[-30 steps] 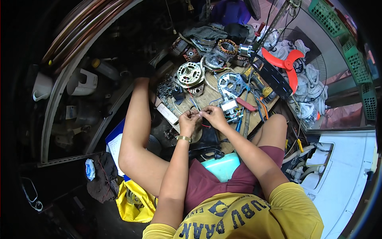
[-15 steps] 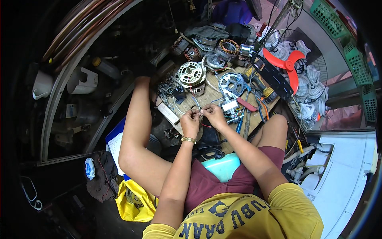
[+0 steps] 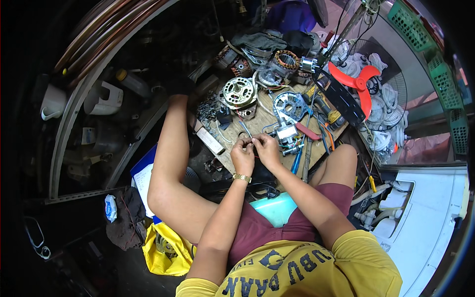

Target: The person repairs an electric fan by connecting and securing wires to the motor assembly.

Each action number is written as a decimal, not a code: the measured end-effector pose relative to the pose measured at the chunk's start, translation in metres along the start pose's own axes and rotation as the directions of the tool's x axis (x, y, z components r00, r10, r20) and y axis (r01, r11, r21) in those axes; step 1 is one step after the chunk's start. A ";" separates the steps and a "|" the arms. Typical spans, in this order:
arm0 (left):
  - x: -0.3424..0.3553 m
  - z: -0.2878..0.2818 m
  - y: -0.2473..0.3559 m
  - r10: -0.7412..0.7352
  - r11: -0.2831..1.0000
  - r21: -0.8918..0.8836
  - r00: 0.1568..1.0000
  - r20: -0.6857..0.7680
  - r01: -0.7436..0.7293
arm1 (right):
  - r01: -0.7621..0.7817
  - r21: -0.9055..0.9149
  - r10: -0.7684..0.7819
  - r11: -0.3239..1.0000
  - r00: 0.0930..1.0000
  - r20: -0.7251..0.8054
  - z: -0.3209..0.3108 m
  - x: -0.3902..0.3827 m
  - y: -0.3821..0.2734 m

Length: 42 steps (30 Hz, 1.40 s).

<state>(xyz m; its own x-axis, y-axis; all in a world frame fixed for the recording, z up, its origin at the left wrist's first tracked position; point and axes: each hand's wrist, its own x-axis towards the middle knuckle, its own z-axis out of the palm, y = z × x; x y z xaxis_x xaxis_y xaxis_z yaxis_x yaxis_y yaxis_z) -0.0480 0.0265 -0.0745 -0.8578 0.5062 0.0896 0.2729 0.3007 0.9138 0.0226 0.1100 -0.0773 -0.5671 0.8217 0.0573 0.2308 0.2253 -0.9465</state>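
My left hand point(image 3: 243, 154) and my right hand point(image 3: 267, 151) meet over the near edge of a wooden board, fingertips almost touching. Both pinch thin wires; the exact ends are covered by my fingers. A pale sleeved wire point(image 3: 245, 128) runs from between my hands toward a round silver fan motor point(image 3: 239, 92) with slots in its face. To the right of the motor sits a blue-grey round motor cover point(image 3: 290, 106). Close to my right hand lies a small silver gearbox-like part point(image 3: 286, 132) with coloured wires.
The wooden board point(image 3: 264, 116) carries loose screws point(image 3: 210, 107), a yellow-black power drill point(image 3: 324, 106), red-handled pliers point(image 3: 308, 131) and a copper-wound stator point(image 3: 286, 59). A red fan blade point(image 3: 360, 83) stands at the right. A white box point(image 3: 210, 141) rests at the board's left edge.
Both hands have shifted slightly right, the left wrist most, and stay pinched together on the wires. The red wire loop below the fingers shows less now.
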 end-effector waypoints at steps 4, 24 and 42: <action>-0.004 -0.002 -0.007 0.009 1.000 0.026 1.000 0.007 -0.009 | 0.123 -0.159 -0.122 0.980 0.992 0.018 -0.002 0.000 -0.014; 0.047 -0.006 -0.048 0.240 0.607 0.642 0.878 0.414 -0.468 | 0.008 0.073 -0.017 0.997 0.992 0.124 -0.015 0.028 0.028; -0.001 -0.080 0.083 0.237 0.959 -0.181 0.968 0.086 -0.219 | 0.189 -0.136 -0.180 0.973 0.981 0.073 -0.040 0.010 -0.047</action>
<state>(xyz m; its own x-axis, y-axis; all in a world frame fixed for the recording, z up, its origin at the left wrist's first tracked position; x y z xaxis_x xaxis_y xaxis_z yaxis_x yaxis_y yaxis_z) -0.0594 -0.0132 0.0330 -0.7281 0.6302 0.2695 0.3704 0.0309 0.9284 0.0376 0.1286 -0.0199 -0.6558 0.7269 0.2038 0.2248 0.4456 -0.8665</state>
